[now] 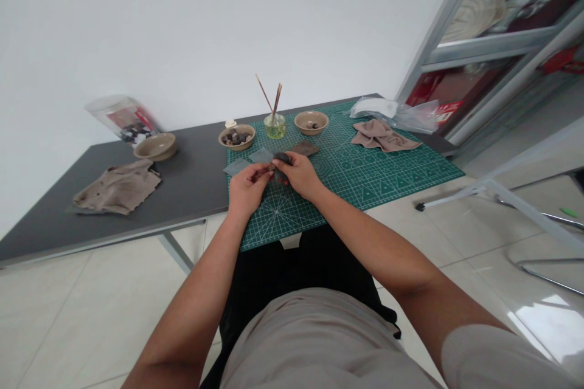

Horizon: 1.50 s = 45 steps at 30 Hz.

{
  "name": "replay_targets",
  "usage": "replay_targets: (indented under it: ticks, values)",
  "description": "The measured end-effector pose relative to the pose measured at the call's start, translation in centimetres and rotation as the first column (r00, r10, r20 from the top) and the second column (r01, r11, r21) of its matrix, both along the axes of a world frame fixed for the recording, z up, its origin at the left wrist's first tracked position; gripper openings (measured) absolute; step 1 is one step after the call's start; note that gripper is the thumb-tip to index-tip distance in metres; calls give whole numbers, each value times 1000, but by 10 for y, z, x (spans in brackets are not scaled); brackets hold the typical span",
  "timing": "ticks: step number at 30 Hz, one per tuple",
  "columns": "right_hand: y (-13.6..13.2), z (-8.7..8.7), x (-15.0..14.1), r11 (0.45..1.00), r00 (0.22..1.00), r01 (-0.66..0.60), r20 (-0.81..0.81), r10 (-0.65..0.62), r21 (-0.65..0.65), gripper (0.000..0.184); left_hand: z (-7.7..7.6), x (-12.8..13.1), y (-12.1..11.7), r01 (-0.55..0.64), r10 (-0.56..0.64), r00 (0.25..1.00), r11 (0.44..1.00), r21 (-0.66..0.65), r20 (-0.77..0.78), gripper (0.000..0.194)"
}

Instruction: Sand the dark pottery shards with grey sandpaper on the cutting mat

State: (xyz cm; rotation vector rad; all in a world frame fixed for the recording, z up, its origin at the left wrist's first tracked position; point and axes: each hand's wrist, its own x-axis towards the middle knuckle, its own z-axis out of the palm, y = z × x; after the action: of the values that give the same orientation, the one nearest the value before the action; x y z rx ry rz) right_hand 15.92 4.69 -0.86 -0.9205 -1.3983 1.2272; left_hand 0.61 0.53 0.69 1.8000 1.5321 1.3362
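Close together above the green cutting mat [333, 188], my two hands meet at the fingertips. My left hand [249, 187] is closed in a pinch on a small brownish piece [272, 167], mostly covered by the fingers. A dark grey piece [282, 158] is gripped by my right hand [301, 175], pressed near the brown one; its kind is not clear. Something red shows below the fingers, too small to name. Grey-blue flat sheets [237, 166] lie beside my left hand, and a brown flat sheet [305, 148] lies behind my right.
Behind the hands stand a bowl of dark nut-like pieces [236, 137], a glass with yellow-green liquid and thin sticks [274, 127], and a bowl [311, 123] with little inside. Brown cloths [383, 136] lie on both sides. Left are another bowl [156, 147] and a clear container [123, 118].
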Motion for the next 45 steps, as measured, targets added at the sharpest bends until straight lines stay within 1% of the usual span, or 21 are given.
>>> replay_targets:
  ticks: [2, 5, 9, 12, 17, 20, 25, 30, 34, 41, 45]
  values:
    - [1, 0, 0, 999, 999, -31, 11, 31, 24, 20, -3, -1, 2, -6, 6, 1000, 1000, -11, 29, 20]
    - [3, 0, 0, 995, 994, -101, -37, 102, 23, 15, -7, -2, 5, -9, 10, 997, 1000, -15, 79, 21]
    - [5, 1, 1, 984, 977, -176, -126, 171, -30, 20, -8, -4, 8, 17, -11, 990, 999, -39, 143, 22]
    - [4, 3, 2, 977, 968, -202, -164, 188, -73, 23, -5, -4, 7, 30, -23, 989, 998, -52, 143, 21]
    - [1, 6, 2, 979, 970, -181, -180, 161, -97, 25, -3, -4, 5, 47, -39, 990, 997, -57, 136, 21]
    - [0, 7, 2, 982, 974, -163, -175, 145, -95, 25, -4, -4, 5, 50, -44, 992, 997, -51, 122, 22]
    - [3, 6, 1, 980, 970, -181, -179, 164, -81, 27, -8, -4, 7, 28, -22, 990, 999, -41, 142, 21]
    - [6, 6, 1, 962, 964, -216, -192, 183, -165, 29, -10, -5, 8, 8, 1, 973, 999, -36, 230, 20]
    - [5, 8, 3, 952, 958, -234, -215, 191, -199, 26, -12, -6, 9, 6, 3, 969, 999, -35, 248, 21]
    - [5, 8, 4, 951, 960, -221, -222, 173, -218, 20, -10, -6, 8, -15, 19, 983, 1000, -26, 182, 21]
    - [6, 10, 2, 951, 968, -193, -203, 145, -243, 21, -7, -5, 6, 4, -1, 989, 1000, -21, 149, 21]
